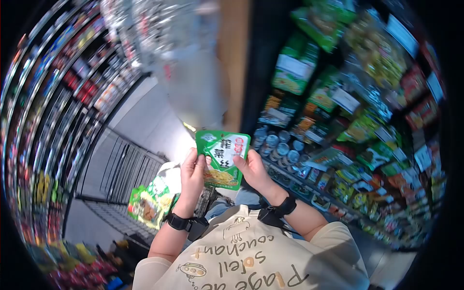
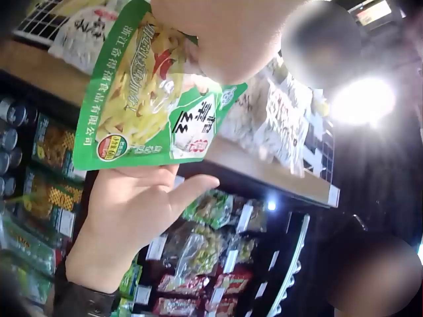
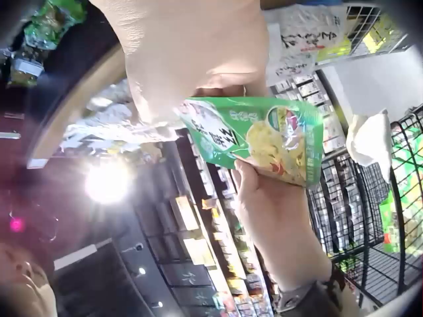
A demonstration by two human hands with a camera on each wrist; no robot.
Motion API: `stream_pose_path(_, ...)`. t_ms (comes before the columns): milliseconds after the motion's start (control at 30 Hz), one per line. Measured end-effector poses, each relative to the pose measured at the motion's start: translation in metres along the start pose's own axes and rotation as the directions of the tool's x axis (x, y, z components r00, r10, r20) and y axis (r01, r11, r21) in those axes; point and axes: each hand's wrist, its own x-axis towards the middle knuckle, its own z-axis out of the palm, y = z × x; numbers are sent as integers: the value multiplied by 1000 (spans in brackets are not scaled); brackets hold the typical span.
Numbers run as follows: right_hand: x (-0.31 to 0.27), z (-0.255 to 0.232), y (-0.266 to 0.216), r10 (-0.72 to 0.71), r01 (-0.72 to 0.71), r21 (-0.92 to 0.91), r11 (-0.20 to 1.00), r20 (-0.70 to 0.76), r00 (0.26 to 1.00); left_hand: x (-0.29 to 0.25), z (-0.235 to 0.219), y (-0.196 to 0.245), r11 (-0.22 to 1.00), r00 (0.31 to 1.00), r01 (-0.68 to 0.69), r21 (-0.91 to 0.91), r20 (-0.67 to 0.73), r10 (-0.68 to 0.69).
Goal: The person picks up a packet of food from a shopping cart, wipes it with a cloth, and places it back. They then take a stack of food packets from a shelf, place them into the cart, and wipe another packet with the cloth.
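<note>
A green and white packet of shredded pickled mustard (image 1: 223, 166) is held up in front of the chest, its printed front toward the head camera. My left hand (image 1: 192, 174) pinches its left edge, thumb on the front. On the opposite edge, my right hand (image 1: 258, 173) grips it with the thumb over the front. In the left wrist view, the other face of the packet (image 2: 142, 86) shows yellow shreds and red chilli. The fingers behind the packet are partly hidden in the head view.
A wire shopping cart (image 1: 116, 169) stands at the left, with green food bags (image 1: 147, 205) and a white cloth (image 3: 370, 139) in it. Shelves of bagged foods and jars (image 1: 280, 147) line the right. More stocked shelves (image 1: 63, 96) rise at the left.
</note>
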Motion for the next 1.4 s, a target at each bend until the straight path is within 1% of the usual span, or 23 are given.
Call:
stream_pose_path(33,-4,-8,-11,-103,88,-111,990,-136,985,5,15,-6,995,992,-70,68,106,63)
stream_pose_path(100,-15,-36,-24,-108,64,-146,987,-317,942,14,50,-3,989,957,-110,96,279,79)
stream_pose_path(167,-27,-64,-39,-161,100,-165,981,-414,896,25,78,-11,993,931,-6,117,363,-37)
stream_pose_path(233,-40,-96,-47,-231,97,-286,953,-481,846,40,111,-6,999,889,-33,-21,457,39)
stream_pose_path(300,-53,-129,-43,-310,76,-405,911,-553,773,55,150,12,998,833,-50,-41,550,64)
stream_pose_path(367,-60,-151,-51,-293,68,-356,932,-630,720,66,189,16,985,783,26,-170,616,86)
stream_pose_path(400,-62,-165,-50,-298,81,-340,937,-656,693,72,208,13,969,772,105,-225,633,63)
stream_pose_path(433,-64,-176,-52,-302,95,-324,941,-683,665,75,224,14,971,758,110,-213,650,57)
stream_pose_path(467,-64,-185,-54,-310,129,-300,945,-702,641,78,239,15,954,745,143,-264,663,71)
stream_pose_path(533,-64,-198,-67,-324,130,-315,940,-708,627,78,262,21,901,711,255,-351,699,71)
stream_pose_path(633,-54,-216,-76,-358,163,-329,930,-708,609,75,271,24,899,772,231,-371,632,62)
stream_pose_path(733,-39,-226,-83,-373,166,-349,922,-694,616,76,275,39,929,824,108,-355,555,116)
stream_pose_path(767,-32,-228,-85,-402,201,-359,911,-674,620,78,277,44,940,836,75,-334,535,123)
stream_pose_path(867,-16,-233,-95,-452,236,-396,888,-645,616,85,282,53,958,848,-23,-286,503,170)
stream_pose_path(900,-10,-235,-97,-482,237,-436,868,-628,611,85,284,55,961,849,-25,-276,502,167)
stream_pose_path(967,-2,-238,-97,-495,278,-417,865,-619,610,87,284,56,965,854,-39,-261,493,168)
stream_pose_path(1033,2,-241,-100,-472,132,-519,844,-603,643,89,284,54,964,858,-36,-263,487,165)
stream_pose_path(1067,5,-242,-99,-467,135,-514,847,-601,649,89,282,52,964,850,-38,-262,499,168)
stream_pose_path(1133,11,-244,-98,-520,140,-573,808,-582,625,90,281,52,965,846,-42,-259,505,172)
stream_pose_path(1267,21,-244,-100,-552,153,-600,785,-566,612,89,281,51,966,852,-28,-257,499,157)
stream_pose_path(1333,33,-252,-93,-619,234,-597,767,-594,514,89,279,50,964,856,-27,-265,492,160)
stream_pose_path(1367,40,-258,-91,-620,237,-598,765,-586,522,88,279,48,963,853,-8,-269,501,147)
stream_pose_path(1400,47,-263,-90,-642,185,-647,740,-595,483,88,278,47,962,849,12,-273,510,134)
